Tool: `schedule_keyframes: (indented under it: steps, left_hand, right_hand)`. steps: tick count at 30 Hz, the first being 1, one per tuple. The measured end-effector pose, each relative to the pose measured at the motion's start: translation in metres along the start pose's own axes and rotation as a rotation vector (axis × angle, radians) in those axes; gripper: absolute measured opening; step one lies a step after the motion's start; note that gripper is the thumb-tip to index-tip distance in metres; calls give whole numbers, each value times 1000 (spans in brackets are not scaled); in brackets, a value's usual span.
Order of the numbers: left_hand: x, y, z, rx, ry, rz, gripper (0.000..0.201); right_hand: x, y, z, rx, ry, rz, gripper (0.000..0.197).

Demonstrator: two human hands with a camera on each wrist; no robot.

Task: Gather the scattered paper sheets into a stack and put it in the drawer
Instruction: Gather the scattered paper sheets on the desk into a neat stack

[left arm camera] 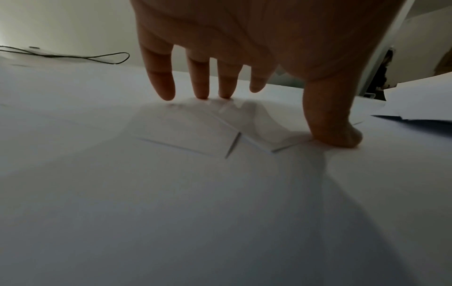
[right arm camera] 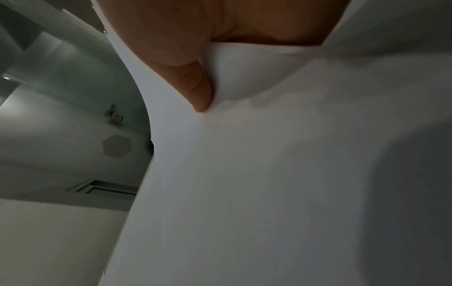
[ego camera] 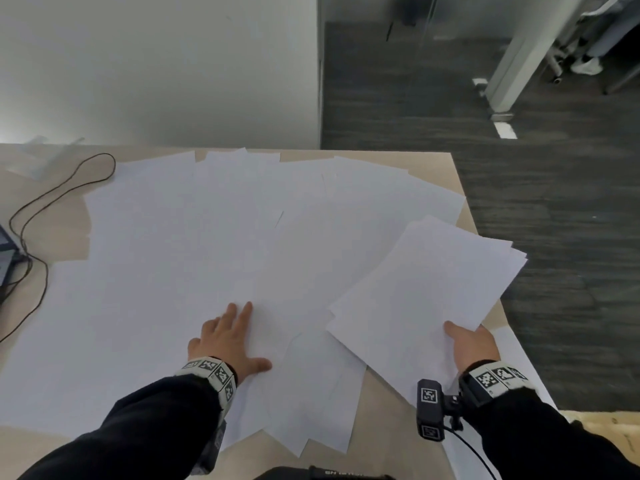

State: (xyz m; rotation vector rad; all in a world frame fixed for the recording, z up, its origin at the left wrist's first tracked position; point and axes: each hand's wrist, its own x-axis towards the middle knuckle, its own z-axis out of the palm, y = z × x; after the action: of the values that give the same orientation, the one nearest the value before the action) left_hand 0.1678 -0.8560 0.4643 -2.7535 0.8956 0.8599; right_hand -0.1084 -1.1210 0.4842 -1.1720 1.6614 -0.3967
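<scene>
Several white paper sheets (ego camera: 207, 237) lie scattered and overlapping across the light wooden table (ego camera: 433, 164). My left hand (ego camera: 228, 337) lies flat on them near the front, fingers straight and spread; in the left wrist view its fingertips (left arm camera: 203, 94) and thumb press the sheets (left arm camera: 186, 135). My right hand (ego camera: 472, 344) holds a small stack of sheets (ego camera: 426, 282) lifted at the table's right side, thumb on top. In the right wrist view the thumb (right arm camera: 198, 91) pinches that stack (right arm camera: 269, 154). No drawer is in view.
A thin black cable (ego camera: 52, 192) loops over the table's left part toward a dark device (ego camera: 5, 251) at the left edge. Beyond the table's right edge is dark carpet (ego camera: 536, 188). A white wall (ego camera: 156, 64) stands behind the table.
</scene>
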Motion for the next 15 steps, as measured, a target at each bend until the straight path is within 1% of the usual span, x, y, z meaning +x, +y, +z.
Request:
schedule_keyframes:
  steps: [4,9,12,15]
  left_hand:
    - [-6,2,2,5,25,23,106]
    - [-6,4,1,-9,39,17,100]
    - [-6,3,4,-33,56,11,96]
    - [-5,1,7,-77,82,-3,94]
  right_hand:
    - [6,1,-6,34,33,59,29]
    - [6,-6,-13,69,61,91,40]
    - [12,-3,-12,56,18,114,38]
    - [17,-2,-11,30,50,110,30]
